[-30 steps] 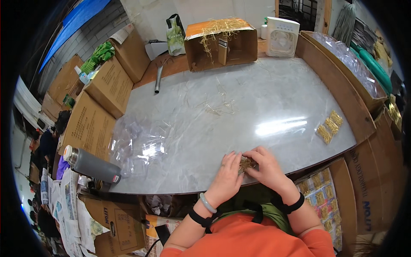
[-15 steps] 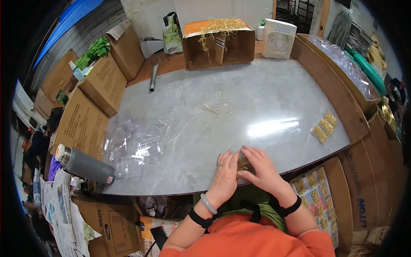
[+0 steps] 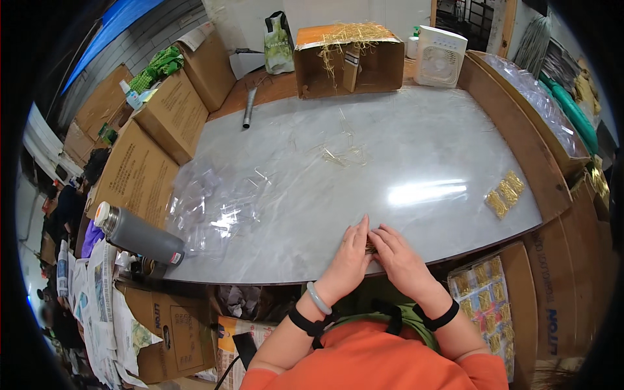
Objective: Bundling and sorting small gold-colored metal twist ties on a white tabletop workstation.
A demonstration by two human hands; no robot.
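At the near edge of the grey table point(image 3: 312, 214), my left hand point(image 3: 353, 257) and my right hand point(image 3: 398, 259) are brought together around a small bundle of thin gold wire pieces point(image 3: 370, 247). Only a sliver of the bundle shows between them; palms and fingers hide the rest. Both hands have straight fingers pressed together, closing on the bundle from either side. Farther off in the middle of the table lie loose gold wire pieces point(image 3: 344, 156). Packed gold bundles point(image 3: 504, 194) sit in a short row near the right edge.
Clear plastic packs point(image 3: 214, 211) are spread at the left, beside a grey bottle point(image 3: 143, 237). Cardboard boxes point(image 3: 133, 175) line the left side. At the back stand an open box point(image 3: 383, 68) topped with gold wires and a white fan point(image 3: 440, 57). A metal tube point(image 3: 249, 108) lies far left.
My hands have drawn closer together, covering more of the wire bundle. The whole view has shifted slightly, so the table appears a little farther right and up.
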